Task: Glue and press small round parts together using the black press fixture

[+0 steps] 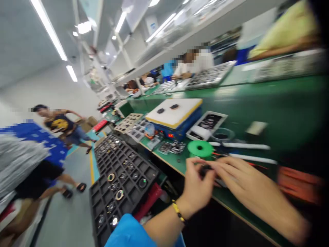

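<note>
- Green workbench [282, 99] along a bright room, black tray of rings [123, 175] beside us
- Our left hand [197, 188] clenches a small black piece [204, 170] above the bench, near a green tape roll [199, 149]
- Our right hand [252, 192] touches that piece; its grip is too blurred to tell

No legible text, labels or numbers; markings too blurred;

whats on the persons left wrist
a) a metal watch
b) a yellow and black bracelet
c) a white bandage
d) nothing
B: a yellow and black bracelet circles the wrist of the left hand, which meets the right hand at a small black object.
</note>
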A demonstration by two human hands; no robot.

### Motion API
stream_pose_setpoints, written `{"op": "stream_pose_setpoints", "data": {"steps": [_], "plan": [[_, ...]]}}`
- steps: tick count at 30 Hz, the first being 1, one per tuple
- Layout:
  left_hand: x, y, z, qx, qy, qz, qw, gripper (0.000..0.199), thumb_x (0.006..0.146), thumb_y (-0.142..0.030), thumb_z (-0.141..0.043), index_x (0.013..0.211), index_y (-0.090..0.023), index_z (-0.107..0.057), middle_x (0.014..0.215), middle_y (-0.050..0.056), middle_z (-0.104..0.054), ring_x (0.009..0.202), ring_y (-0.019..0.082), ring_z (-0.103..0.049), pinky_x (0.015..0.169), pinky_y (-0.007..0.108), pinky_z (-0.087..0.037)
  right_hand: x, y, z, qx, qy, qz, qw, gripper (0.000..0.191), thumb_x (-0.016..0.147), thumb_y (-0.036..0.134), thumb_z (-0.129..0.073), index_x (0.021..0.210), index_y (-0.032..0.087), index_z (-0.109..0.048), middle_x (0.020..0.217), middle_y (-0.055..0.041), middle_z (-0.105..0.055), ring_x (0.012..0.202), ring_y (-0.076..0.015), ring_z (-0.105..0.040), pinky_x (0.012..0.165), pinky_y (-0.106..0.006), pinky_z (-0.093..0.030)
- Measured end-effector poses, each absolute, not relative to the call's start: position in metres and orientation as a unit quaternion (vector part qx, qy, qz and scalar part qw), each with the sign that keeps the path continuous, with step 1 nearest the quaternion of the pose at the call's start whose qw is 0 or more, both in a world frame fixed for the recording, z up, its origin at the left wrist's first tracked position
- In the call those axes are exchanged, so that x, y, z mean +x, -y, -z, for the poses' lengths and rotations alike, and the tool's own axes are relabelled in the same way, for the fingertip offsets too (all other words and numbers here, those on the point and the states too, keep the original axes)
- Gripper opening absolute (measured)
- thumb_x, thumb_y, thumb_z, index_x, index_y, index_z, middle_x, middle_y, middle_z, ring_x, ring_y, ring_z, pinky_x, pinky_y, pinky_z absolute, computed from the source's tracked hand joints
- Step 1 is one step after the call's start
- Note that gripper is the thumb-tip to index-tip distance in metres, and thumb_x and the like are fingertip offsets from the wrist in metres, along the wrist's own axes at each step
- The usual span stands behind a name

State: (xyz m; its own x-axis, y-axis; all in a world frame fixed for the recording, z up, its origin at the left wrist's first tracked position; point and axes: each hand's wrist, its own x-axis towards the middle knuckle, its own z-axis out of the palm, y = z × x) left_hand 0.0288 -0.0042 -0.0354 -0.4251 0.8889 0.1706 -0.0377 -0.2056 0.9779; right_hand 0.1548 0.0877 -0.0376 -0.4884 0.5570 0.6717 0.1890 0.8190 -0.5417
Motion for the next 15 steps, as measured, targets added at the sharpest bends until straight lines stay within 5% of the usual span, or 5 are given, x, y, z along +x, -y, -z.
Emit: {"op": "stream_pose_setpoints", "data": {"steps": [6,15], "plan": [[0.021,0.005,0.025,0.395,-0.502,-0.667,0.385,0.049,0.090,-0.043,-0.080,0.116,-0.022,-0.044,0.104,0.004,-0.071,0.086,0.016,-0.073,0.070,0.024,-0.060,0.158,-0.080,-0.003,-0.301,0.795,-0.347,0.395,0.025,0.103,0.033,-0.056,0.113,0.023,-0.077,0.113,-0.0038,-0.078,0.105,-0.0217,-0.073,0.097,-0.036,-0.057],[0.020,0.006,0.025,0.405,-0.510,-0.661,0.373,0.047,0.091,-0.044,-0.079,0.115,-0.022,-0.045,0.100,0.002,-0.072,0.088,0.016,-0.075,0.071,0.025,-0.063,0.162,-0.075,-0.005,-0.289,0.764,-0.397,0.418,0.023,0.099,0.029,-0.066,0.118,0.027,-0.077,0.114,0.0001,-0.079,0.105,-0.0204,-0.075,0.095,-0.033,-0.058]]}}
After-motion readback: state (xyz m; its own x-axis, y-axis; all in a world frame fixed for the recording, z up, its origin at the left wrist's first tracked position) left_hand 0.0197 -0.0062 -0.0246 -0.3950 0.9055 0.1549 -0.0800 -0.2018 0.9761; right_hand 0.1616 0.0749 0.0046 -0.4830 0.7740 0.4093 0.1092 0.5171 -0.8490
